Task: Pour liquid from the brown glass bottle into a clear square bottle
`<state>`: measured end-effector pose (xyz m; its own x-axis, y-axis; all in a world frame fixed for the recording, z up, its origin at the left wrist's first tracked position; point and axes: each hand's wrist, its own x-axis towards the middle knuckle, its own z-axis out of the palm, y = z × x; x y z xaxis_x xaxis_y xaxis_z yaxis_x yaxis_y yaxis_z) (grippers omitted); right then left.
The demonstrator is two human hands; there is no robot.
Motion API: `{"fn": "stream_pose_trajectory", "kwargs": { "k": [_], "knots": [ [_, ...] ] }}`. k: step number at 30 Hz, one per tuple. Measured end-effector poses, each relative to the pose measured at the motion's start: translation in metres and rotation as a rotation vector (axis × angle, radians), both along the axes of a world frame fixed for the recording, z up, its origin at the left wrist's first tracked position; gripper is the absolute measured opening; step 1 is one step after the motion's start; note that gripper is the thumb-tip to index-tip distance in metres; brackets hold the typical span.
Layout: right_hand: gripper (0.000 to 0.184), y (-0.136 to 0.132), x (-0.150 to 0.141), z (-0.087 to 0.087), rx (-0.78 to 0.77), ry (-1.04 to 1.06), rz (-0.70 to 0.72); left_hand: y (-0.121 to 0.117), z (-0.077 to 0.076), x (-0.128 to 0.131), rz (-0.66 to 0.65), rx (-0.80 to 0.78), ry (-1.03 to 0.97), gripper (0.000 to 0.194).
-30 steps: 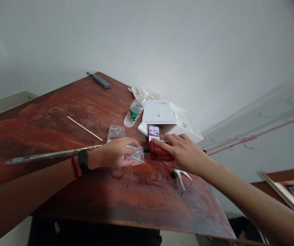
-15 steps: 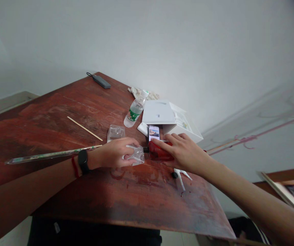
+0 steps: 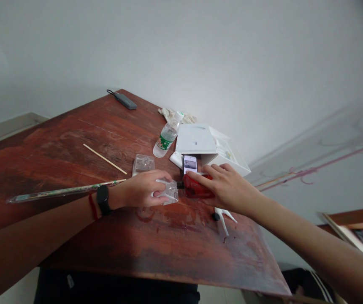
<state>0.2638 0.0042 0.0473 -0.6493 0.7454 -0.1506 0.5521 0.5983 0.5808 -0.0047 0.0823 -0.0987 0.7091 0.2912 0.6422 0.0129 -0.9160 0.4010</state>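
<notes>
Head view: a clear plastic container [image 3: 171, 193] is gripped by the fingers of the left hand [image 3: 152, 188], low over the near half of the wooden surface [image 3: 121, 240]. A red bottle [image 3: 197, 188] is held on its side in the right hand [image 3: 227, 185], its black neck [image 3: 180, 185] pointed left at the container; whether the two are touching cannot be told. A lit phone [image 3: 190, 163] is seen just beyond the red bottle, partly covered by it. A second clear container [image 3: 144, 163] is placed beyond the left hand, and a green-labelled plastic bottle [image 3: 164, 141] is stood farther back, beside a white box [image 3: 197, 139]. Near the right hand, a black cap [image 3: 215, 216] is seen beside a white forked piece [image 3: 224, 220].
</notes>
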Motion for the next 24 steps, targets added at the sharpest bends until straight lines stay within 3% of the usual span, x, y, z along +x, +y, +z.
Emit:
{"fn": "stream_pose_trajectory", "kwargs": {
  "k": [24],
  "knots": [
    [0.075, 0.0039, -0.0052, 0.0068, -0.016, -0.025, 0.039, 0.0015, -0.0049, 0.0018, -0.009, -0.027, -0.018, 0.026]
  ]
}}
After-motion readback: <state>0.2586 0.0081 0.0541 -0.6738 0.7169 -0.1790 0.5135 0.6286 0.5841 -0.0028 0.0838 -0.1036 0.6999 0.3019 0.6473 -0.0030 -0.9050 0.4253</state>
